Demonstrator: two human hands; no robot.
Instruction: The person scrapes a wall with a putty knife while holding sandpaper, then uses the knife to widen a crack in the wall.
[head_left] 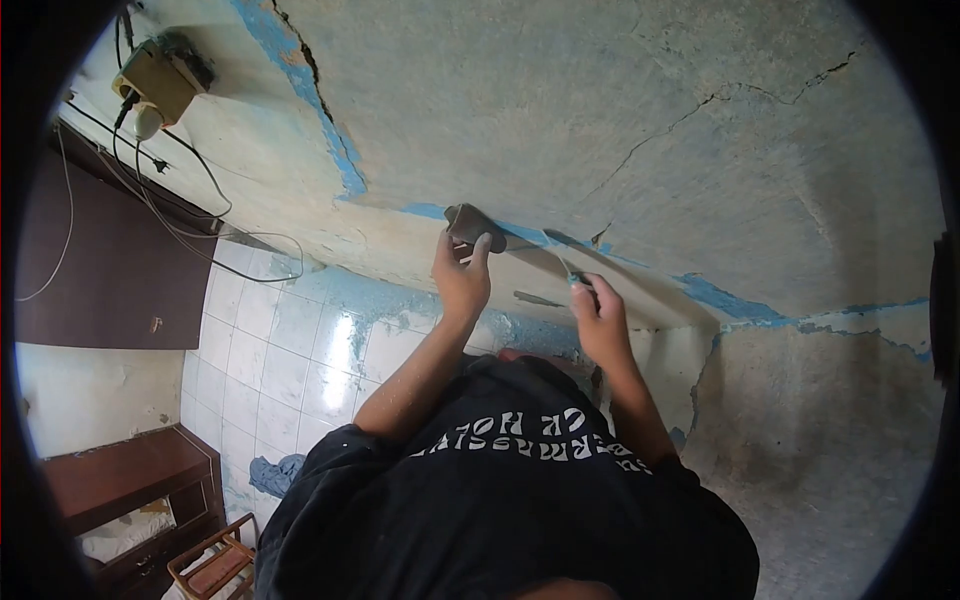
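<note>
My left hand (462, 275) is closed around a dark grey-brown, cup-like piece (476, 228), thumb on one side and fingers on the other. It is held up against the wall by a strip of blue paint; its inside is hidden. To the right, my right hand (602, 318) grips the teal handle of a small trowel (571, 277), with its thin metal shank reaching up to the wall. The blade lies close to the lower edge of the grey plaster (640, 170); whether it touches cannot be made out.
Long cracks (715, 97) run through the plaster. At upper left, a socket box (158, 85) carries plugs and loose hanging cables. White tiles (330, 345) cover the floor, with a blue-grey cloth (277, 475) on it. Brown furniture (130, 480) and a wooden chair (215, 568) stand at left.
</note>
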